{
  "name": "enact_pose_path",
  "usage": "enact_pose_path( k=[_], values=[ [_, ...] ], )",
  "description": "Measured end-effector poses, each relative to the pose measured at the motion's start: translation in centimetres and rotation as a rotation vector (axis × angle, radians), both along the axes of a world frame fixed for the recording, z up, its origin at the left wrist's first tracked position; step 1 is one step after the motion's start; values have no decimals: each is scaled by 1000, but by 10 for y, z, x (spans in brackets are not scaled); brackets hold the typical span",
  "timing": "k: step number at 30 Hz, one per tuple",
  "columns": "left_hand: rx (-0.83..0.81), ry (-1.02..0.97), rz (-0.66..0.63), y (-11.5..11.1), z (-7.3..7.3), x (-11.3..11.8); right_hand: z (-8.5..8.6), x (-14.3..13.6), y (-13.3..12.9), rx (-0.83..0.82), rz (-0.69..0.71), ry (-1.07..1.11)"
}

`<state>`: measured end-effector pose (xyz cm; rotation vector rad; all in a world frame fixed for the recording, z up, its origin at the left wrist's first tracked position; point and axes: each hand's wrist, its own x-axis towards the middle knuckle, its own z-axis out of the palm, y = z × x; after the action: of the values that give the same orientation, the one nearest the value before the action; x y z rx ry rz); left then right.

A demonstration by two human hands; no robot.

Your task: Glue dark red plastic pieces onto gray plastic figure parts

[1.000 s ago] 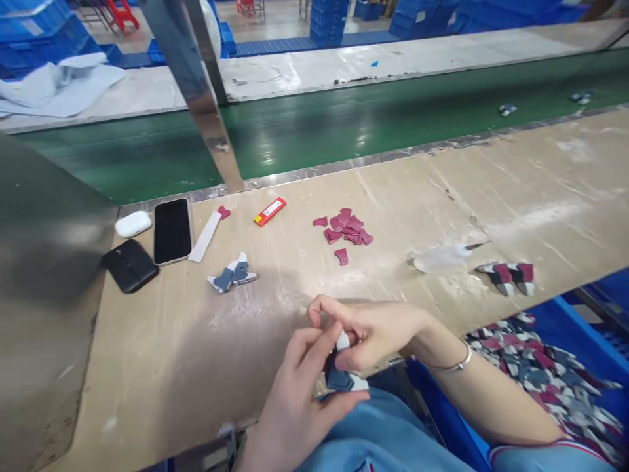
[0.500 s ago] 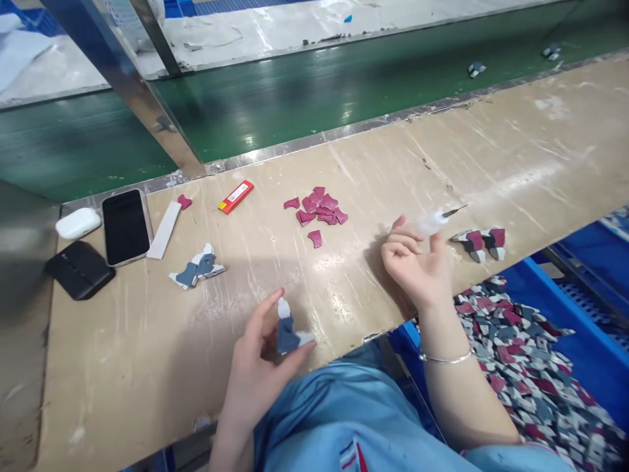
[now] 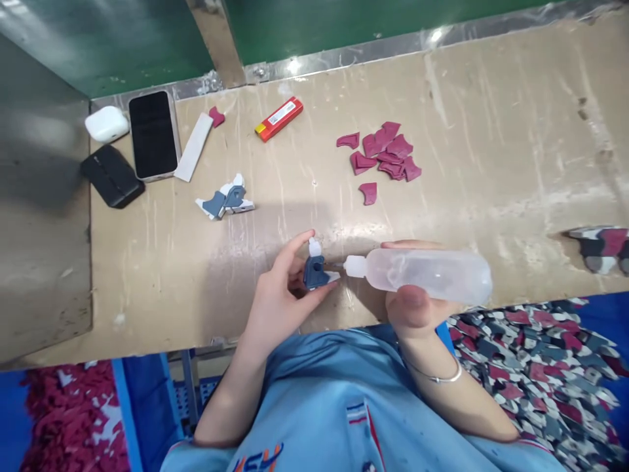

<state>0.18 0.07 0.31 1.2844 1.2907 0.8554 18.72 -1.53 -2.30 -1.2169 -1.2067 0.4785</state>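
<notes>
Between the thumb and fingers of my left hand (image 3: 282,295) is a small dark blue and white moulded piece (image 3: 315,272), held upright above the table. My right hand (image 3: 417,311) is wrapped round a clear squeeze bottle (image 3: 432,272) lying level, its thin needle tip pointing left at the blue piece. Whether the tip touches the piece I cannot tell. Beyond my hands lies a loose pile of maroon pieces (image 3: 388,154), with a single maroon piece (image 3: 368,193) nearer me. Similar blue and white pieces (image 3: 226,198) rest to the left.
At the back left are a phone (image 3: 154,134), a white case (image 3: 107,124), a black box (image 3: 113,176), a white strip (image 3: 194,147) and a red packet (image 3: 279,119). Finished-looking pieces (image 3: 604,248) lie far right. Below the edge stand bins of maroon parts (image 3: 73,419) and mixed pieces (image 3: 540,373).
The squeeze bottle has swung round in my right hand, its tip turning from away on the right to the blue piece. My left hand still holds that piece. The view has tilted down and shifted.
</notes>
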Motion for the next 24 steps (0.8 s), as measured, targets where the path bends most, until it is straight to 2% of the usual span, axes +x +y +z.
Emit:
enact_pose_path(
  k=[6,12,15,19,24],
  values=[
    [-25,62,2,-2,1,1,1,4,4,-25,89,-37],
    [-24,64,7,-1,6,1,4,2,4,-2,-30,-182],
    [-56,35,-4,0,8,1,7,1,4,48,45,-161],
    [-67,-23,-7,0,9,1,13,-1,4,31,171,-66],
    [-52,-5,2,-2,7,1,17,0,4,12,172,-54]
  ],
)
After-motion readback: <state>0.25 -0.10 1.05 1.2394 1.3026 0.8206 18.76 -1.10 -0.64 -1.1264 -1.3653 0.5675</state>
